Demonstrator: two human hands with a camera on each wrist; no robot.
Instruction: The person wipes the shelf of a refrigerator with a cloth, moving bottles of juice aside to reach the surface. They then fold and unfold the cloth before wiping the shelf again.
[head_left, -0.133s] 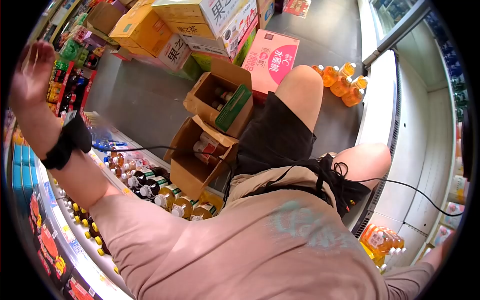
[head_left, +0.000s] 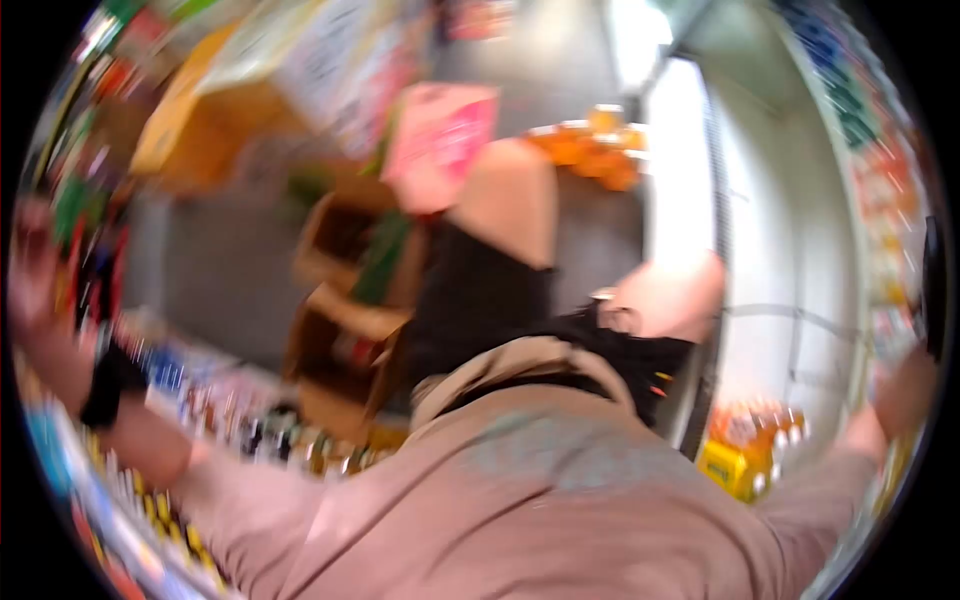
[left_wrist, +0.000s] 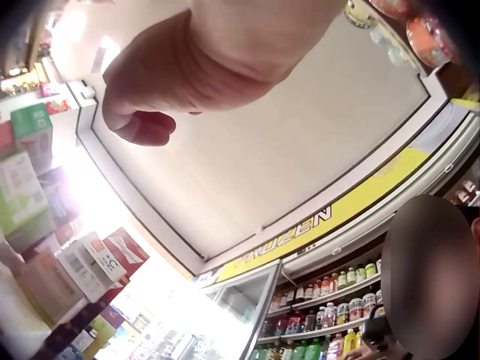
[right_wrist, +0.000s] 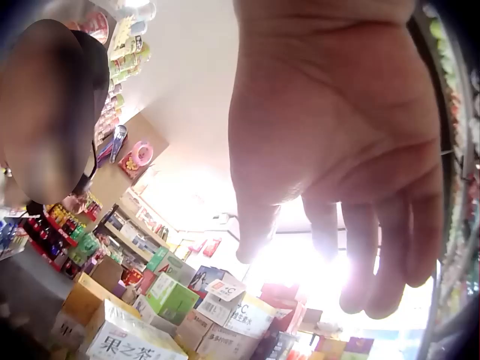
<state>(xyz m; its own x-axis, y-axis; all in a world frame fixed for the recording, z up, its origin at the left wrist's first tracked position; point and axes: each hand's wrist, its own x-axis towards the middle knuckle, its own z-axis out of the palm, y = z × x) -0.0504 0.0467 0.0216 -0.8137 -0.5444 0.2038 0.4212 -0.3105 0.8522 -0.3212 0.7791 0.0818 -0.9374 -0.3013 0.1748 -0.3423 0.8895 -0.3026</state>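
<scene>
At the far left of the head view my left hand point(head_left: 35, 265) is raised beside the drink shelves, blurred. In the left wrist view the same hand point(left_wrist: 217, 67) shows a bent thumb and holds nothing, with the ceiling behind it. My right hand point(right_wrist: 341, 142) appears in the right wrist view with its fingers extended and apart, nothing in its grasp. In the head view my right forearm point(head_left: 905, 390) reaches to the right edge beside a cooler shelf of drinks point(head_left: 885, 260); the hand's end is hidden there.
Two opened cardboard boxes point(head_left: 335, 400) stand by my leg, a pink carton point(head_left: 440, 140) beyond. Orange drink bottles point(head_left: 590, 150) stand on the floor near the white cooler ledge point(head_left: 675, 170). Stacked cartons point(head_left: 220, 110) are at upper left. Bottles in yellow packaging point(head_left: 735, 465) sit at right.
The head view has swung and blurred, with boxes and floor bottles shifted left. My left hand now lies closer to the left edge, and more of my right forearm shows.
</scene>
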